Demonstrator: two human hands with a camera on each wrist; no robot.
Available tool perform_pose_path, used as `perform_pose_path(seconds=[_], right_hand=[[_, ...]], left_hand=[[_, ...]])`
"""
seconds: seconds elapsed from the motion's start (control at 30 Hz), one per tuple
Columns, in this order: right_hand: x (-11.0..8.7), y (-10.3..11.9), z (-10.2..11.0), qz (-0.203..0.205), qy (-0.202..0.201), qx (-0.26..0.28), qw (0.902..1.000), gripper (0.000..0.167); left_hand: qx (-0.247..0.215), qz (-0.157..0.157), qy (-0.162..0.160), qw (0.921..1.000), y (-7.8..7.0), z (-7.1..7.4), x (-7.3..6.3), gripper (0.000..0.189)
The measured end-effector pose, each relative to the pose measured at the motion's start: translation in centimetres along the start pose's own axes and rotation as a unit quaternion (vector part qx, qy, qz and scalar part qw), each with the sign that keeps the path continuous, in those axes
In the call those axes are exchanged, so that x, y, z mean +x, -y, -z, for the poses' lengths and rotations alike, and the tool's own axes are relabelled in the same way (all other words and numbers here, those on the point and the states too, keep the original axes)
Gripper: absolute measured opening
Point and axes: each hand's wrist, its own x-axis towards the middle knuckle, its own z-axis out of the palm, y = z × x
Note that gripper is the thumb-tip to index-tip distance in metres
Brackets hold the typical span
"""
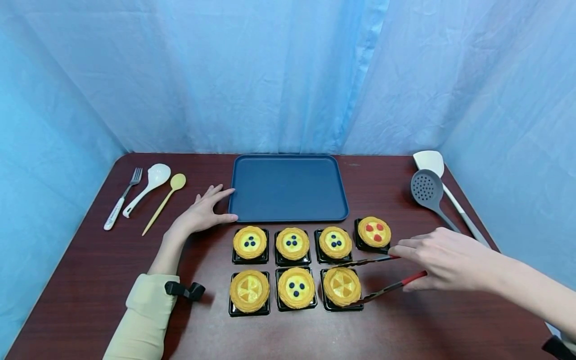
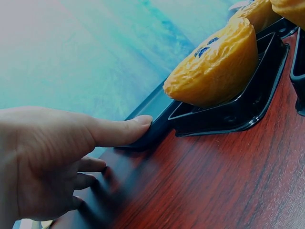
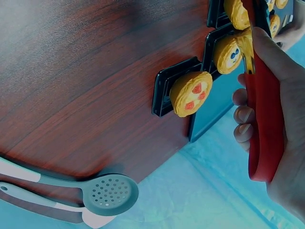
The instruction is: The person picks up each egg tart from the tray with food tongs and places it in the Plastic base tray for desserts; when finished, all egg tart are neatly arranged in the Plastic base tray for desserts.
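My right hand (image 1: 450, 260) holds red-handled tongs (image 1: 392, 287). In the head view, the tongs' two arms reach either side of the front-right tart (image 1: 342, 286), topped with yellow wedges. I cannot tell whether they squeeze it. The tart is over its black plastic case (image 1: 355, 306). My left hand (image 1: 202, 212) has its fingers spread, and the thumb and index fingertips touch the left edge of a blue tray (image 1: 288, 187). In the left wrist view the thumb (image 2: 124, 132) lies on the tray's rim near the corner, beside a blueberry-dotted tart (image 2: 219, 69).
Other tarts stand in black cases in two rows before the tray, including a red-topped tart (image 1: 374, 231) at right. A fork (image 1: 121, 200), white ladle (image 1: 157, 175) and yellow spoon (image 1: 177, 181) lie left. At right are a grey skimmer (image 1: 426, 187) and white turner (image 1: 429, 161).
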Motion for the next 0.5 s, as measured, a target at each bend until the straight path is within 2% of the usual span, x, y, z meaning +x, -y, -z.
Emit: perform_pose_path(seconds=[0.5], right_hand=[[0.0,0.03,0.07,0.001,-0.003,0.005,1.0,0.052]], left_hand=[[0.003,0.002,-0.002,1.0,-0.07,0.02,0.01,0.084]])
